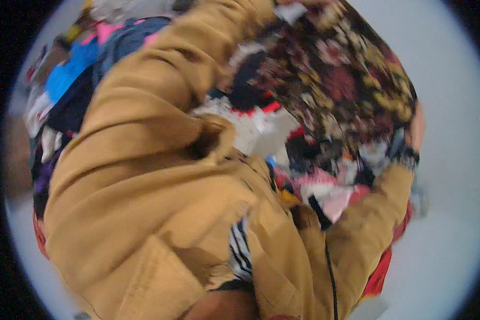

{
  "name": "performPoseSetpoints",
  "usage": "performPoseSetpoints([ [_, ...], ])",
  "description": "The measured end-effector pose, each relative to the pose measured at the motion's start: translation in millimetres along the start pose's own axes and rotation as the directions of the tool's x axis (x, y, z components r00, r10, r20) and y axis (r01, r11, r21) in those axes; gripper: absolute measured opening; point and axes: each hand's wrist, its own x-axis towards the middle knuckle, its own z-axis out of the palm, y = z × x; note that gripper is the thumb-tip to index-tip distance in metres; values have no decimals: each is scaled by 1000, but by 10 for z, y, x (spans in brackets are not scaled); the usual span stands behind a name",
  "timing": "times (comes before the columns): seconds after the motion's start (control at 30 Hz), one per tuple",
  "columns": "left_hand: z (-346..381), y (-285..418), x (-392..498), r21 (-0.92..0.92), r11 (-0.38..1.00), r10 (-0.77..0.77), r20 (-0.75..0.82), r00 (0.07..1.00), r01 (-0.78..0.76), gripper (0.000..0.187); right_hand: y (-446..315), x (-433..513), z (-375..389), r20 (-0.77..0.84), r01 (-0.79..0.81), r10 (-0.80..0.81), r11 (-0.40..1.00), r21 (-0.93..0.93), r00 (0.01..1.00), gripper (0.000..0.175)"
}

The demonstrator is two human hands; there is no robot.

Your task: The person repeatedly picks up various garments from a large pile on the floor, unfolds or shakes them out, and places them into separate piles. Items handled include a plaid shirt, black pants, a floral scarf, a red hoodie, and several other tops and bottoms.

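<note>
A dark floral cloth (336, 80), printed in maroon, cream and yellow, spreads between my two hands. At the top edge, my left hand (308, 3) grips its far side; that hand is blurred and partly cut off by the frame. On the right, my right hand (417, 126) has hold of the cloth's right edge, its fingers mostly hidden. A dark band (409, 157) circles that wrist. Below the cloth lie a white garment (260, 130) with red parts and a pink and white fabric piece (330, 196). My tan jacket (156, 176) fills much of the view.
Heaped clothes lie to the left, among them a bright blue garment (70, 74), a grey-blue one (122, 50) and a black one (74, 102). Red fabric (380, 274) shows beside my right sleeve. A pale surface (448, 100) runs along the right.
</note>
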Motion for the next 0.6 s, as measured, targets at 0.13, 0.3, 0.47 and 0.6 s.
performPoseSetpoints([
  [0.13,1066,-245,-198,-73,996,54,82,995,-48,39,233,-378,576,279,165,-184,982,90,943,46],
  [0.3,1883,-437,-421,-348,936,9,194,981,60,41,540,-299,1495,435,242,-131,947,-211,891,41],
  [0.47,1229,-756,-724,-302,866,-446,-109,888,398,24,802,-269,1932,521,239,-177,970,-53,835,35],
  [0.6,160,-1012,-1043,-371,870,-493,-631,599,325,30,814,-379,1925,608,182,-107,981,-62,786,33],
])
